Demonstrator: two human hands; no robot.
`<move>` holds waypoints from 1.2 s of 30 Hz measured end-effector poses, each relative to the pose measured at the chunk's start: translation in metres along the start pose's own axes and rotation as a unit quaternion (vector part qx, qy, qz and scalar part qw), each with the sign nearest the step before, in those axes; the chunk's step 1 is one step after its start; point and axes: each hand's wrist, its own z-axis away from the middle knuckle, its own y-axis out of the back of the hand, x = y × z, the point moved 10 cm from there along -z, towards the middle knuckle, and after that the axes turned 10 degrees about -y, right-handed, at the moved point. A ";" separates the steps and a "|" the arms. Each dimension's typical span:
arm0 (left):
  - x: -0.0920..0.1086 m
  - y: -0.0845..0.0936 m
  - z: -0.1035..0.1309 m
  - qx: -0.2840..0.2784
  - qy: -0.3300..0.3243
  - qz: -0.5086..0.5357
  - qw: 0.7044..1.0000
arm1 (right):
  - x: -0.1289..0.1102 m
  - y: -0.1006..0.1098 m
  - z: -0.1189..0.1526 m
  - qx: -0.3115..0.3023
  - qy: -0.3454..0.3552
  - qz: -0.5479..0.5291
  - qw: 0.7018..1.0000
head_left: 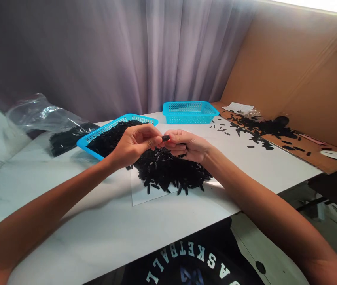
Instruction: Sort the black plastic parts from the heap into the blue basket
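Observation:
Between my two hands is a small black oblong piece (165,138), its kind too small to make out. My left hand (137,143) pinches one end between thumb and fingers. At the other end, my right hand (188,144) grips it the same way, with its lower fingers curled in. Right below both hands lies a heap of similar black pieces (171,172), spread on a white sheet (140,194). Behind my left hand, a blue perforated basket (89,149) full of the same black pieces is partly hidden by that hand and wrist.
A second blue basket (190,118) stands at the back by the grey curtain (168,51). On the left lies a clear plastic bag (50,114) with black pieces in it. Loose black pieces (263,128) are scattered at right by a cardboard panel (299,71).

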 end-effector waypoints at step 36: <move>-0.011 -0.002 0.005 -0.141 -0.111 -0.393 0.902 | 0.022 0.021 -0.010 0.126 -0.025 -0.144 0.981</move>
